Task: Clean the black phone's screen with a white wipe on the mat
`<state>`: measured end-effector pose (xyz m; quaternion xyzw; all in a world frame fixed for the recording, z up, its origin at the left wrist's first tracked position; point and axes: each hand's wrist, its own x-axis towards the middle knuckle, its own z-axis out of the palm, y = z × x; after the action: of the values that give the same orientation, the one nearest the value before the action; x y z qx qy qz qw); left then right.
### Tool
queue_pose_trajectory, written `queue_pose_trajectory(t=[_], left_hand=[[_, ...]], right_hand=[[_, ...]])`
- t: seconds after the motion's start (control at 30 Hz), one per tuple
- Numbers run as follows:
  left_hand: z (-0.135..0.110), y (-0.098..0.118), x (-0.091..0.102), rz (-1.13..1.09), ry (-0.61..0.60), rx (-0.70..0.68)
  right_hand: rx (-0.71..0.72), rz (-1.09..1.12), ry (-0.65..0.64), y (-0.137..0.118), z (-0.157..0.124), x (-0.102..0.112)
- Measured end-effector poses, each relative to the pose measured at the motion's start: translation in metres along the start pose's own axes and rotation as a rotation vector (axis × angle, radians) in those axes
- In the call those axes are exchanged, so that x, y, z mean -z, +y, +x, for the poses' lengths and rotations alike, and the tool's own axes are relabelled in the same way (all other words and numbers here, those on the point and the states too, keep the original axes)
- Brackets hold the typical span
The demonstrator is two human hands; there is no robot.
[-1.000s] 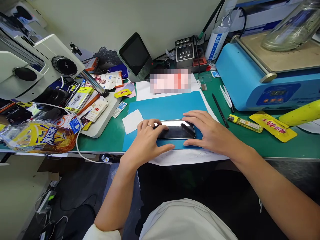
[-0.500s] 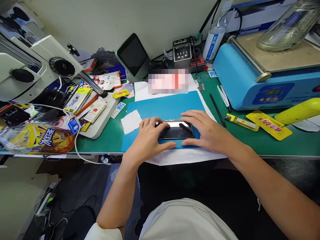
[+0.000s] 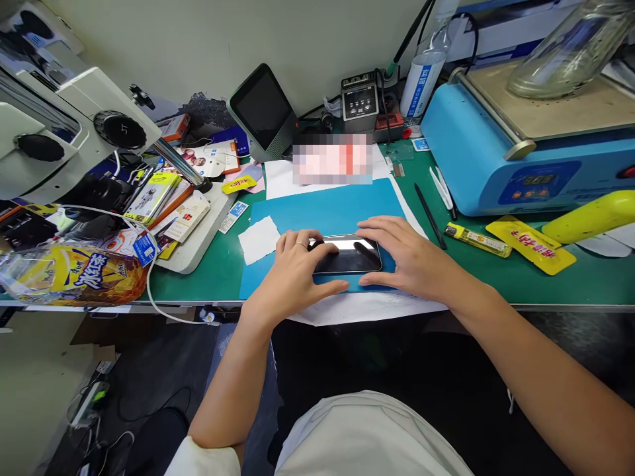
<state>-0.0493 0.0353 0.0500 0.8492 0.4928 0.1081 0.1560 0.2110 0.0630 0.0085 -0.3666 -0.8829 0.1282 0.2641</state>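
So the phone [image 3: 350,263] is laid flat on the blue mat [image 3: 327,205], pretty much between both hands, with a bright strip reflected along its glossy face. Its left end is partly covered by the left hand [image 3: 297,274], index finger over the glass; whether it's actually gripped there can't be told. The right hand [image 3: 414,254] is held loosely spread around the other end, nothing clenched. A white scrap [image 3: 258,240] is parked left on the mat, and a black pen [image 3: 430,216] is left lying off to the right.
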Motion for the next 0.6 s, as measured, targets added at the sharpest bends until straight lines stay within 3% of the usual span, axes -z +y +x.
queue_pose_trajectory(t=[0.6], left_hand=[[0.022,0.017,-0.004,0.01,-0.034,-0.104]], right_hand=[[-0.1,0.035,-0.012,-0.002,-0.003,-0.001]])
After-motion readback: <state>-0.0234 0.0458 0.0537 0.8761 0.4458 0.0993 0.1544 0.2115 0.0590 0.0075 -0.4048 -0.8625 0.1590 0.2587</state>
